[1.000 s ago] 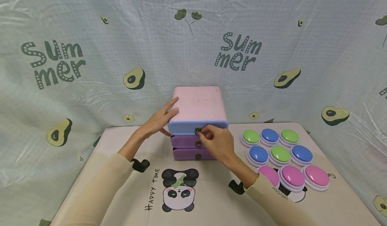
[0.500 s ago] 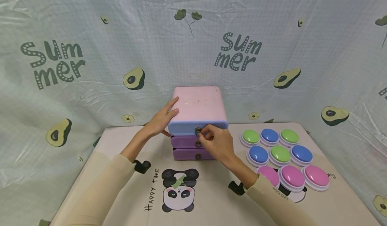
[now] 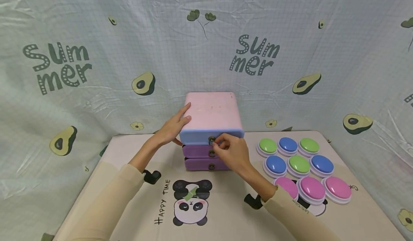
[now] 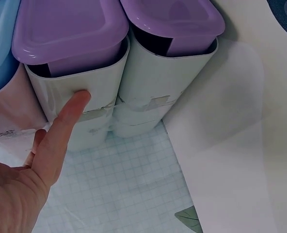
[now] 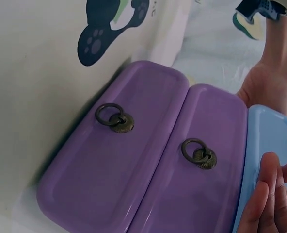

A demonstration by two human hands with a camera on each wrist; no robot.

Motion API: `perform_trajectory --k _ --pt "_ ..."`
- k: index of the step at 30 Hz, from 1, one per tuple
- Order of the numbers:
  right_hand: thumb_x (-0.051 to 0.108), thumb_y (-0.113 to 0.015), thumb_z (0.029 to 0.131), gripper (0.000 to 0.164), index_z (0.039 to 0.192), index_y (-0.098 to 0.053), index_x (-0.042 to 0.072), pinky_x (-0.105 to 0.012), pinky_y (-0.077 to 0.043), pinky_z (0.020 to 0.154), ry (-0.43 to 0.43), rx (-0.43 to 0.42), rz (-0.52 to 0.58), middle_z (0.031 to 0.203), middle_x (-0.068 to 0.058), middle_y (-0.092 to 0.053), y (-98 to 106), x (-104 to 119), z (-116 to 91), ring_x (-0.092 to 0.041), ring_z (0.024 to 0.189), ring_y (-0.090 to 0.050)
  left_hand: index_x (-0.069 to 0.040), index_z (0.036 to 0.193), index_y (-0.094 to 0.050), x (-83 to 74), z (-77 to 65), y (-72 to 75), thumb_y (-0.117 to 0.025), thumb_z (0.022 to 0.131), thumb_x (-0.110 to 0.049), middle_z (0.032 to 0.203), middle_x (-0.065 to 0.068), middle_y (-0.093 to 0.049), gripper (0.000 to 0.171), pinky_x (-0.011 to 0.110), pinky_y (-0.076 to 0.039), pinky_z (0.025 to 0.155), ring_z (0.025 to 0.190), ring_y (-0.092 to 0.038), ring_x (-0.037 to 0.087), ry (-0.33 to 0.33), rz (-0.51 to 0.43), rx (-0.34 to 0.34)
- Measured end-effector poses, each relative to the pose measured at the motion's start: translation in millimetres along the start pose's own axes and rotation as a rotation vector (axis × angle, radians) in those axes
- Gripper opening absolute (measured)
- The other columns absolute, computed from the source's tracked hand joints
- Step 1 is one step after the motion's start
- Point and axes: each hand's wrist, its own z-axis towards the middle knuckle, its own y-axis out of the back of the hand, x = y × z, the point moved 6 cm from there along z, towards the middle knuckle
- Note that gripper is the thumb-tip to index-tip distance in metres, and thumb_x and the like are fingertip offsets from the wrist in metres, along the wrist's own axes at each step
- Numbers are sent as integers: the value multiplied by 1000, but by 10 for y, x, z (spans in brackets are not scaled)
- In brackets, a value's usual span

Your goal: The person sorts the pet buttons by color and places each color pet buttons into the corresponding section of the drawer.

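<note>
A drawer tower with a pink top (image 3: 211,108) stands at the back of the table, with a light blue drawer (image 3: 193,137) above two purple drawers. My left hand (image 3: 169,130) lies along its left side, fingers extended. In the left wrist view one fingertip of that hand touches the white side wall (image 4: 97,85) of the middle unit. With thumb and fingers my right hand (image 3: 233,151) pinches the ring pull (image 3: 211,140) on the blue drawer. Below it, the middle purple drawer (image 5: 216,121) and bottom purple drawer (image 5: 148,97) have free-hanging brass ring pulls. Both purple fronts sit slightly out from their casings.
Right of the tower are several round push buttons in green, blue and pink, such as the green button (image 3: 298,163). A printed panda (image 3: 191,203) decorates the table in front. A patterned curtain (image 3: 206,61) hangs directly behind.
Over the last second my left forearm has shifted very slightly. My right hand keeps its pinch on the ring pull, and the drawers look the same.
</note>
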Motion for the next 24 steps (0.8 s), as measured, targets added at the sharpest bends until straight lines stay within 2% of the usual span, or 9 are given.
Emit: perform_trajectory --k 4,11,16,24 --pt "15 -75 89 4 86 -75 12 -22 -41 42 -12 6 -6 60 7 -71 1 12 -22 1 48 -60 -46 165 -10 0 3 0 -37 108 -53 174 11 -10 63 53 -66 63 120 -60 51 3 -1 2" --pt "14 -76 89 4 86 -75 12 -21 -41 43 -16 10 -15 58 8 -70 7 32 -71 1 48 -58 -44 165 -10 -7 -9 0 -38 108 -53 174 11 -11 64 51 -66 61 129 -54 54 -2 0 5" --pt "14 -76 89 4 87 -74 11 -20 -42 43 -5 16 -14 58 8 -70 20 54 -106 1 48 -58 -44 165 -10 -4 -11 3 -38 108 -53 174 13 -12 65 56 -65 64 130 -54 55 -5 4 4" --pt "14 -77 88 5 86 -74 12 -19 -43 44 12 20 -22 58 9 -69 48 88 -186 3 48 -56 -43 166 -11 -4 -3 13 -39 107 -54 174 13 -13 65 50 -65 59 131 -53 54 -9 16 -4"
